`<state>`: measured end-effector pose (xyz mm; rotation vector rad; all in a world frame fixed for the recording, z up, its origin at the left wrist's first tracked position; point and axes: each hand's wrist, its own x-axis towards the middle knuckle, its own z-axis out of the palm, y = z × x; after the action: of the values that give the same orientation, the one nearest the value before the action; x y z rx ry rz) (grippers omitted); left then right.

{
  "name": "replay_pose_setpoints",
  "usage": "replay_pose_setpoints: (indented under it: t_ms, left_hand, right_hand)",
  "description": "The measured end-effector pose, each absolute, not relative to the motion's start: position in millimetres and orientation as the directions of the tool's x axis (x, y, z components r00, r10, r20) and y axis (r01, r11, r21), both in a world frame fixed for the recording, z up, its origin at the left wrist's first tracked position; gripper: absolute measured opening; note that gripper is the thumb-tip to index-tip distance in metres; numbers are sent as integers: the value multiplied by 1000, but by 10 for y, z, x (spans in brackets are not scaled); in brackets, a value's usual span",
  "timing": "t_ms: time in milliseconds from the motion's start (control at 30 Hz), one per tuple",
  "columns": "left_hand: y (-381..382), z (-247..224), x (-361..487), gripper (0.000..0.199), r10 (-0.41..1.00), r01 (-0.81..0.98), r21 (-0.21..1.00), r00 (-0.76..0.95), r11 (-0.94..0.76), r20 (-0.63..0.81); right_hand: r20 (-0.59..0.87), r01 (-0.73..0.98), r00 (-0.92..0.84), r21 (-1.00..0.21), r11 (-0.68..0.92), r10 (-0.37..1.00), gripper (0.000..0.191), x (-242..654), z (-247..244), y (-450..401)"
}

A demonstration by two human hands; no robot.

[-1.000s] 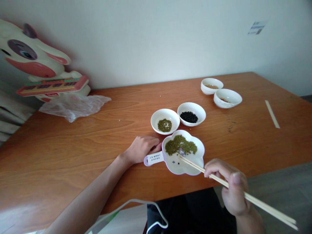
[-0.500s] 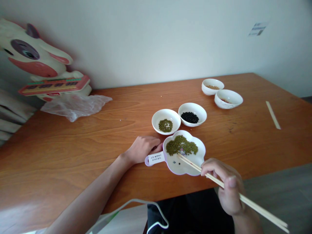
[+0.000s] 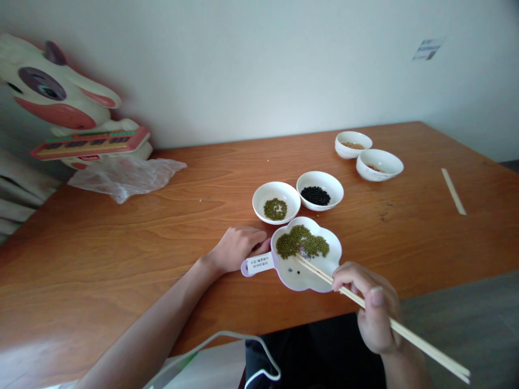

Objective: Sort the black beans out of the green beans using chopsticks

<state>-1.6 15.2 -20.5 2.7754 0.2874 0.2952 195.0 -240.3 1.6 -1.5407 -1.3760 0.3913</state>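
Observation:
My right hand is closed around a pair of wooden chopsticks. Their tips meet inside a white, flower-shaped dish with a lilac rim, at the edge of a spread of green mung beans. Whether the tips pinch a bean is too small to tell. A single dark bean lies low in the dish. My left hand rests on the table with its fingers curled against the dish beside its labelled handle. Behind stand a white bowl of mung beans and a white bowl of black beans.
Two more white bowls stand farther back: one with tan contents, the other with reddish contents. A pale strip lies at right. A cow-shaped toy keyboard and a clear plastic bag are at left. A white cable hangs near the front edge.
My right hand and the rear ends of the chopsticks have shifted slightly left; the tips stay at about the same spot in the dish. My left hand has not moved.

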Motion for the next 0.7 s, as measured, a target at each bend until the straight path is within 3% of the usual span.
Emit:
replay_pose_setpoints:
  t_ms: [200,700]
  left_hand:
    - [151,-205,-18,41,229,162,339,959,-927,168]
    - [163,-213,-10,41,240,181,346,961,-921,138]
  right_hand:
    - [371,545,344,-827,138,862,48,1944,-34,-2422]
    - [447,535,405,-823,190,798,59,1953,-54,-2440]
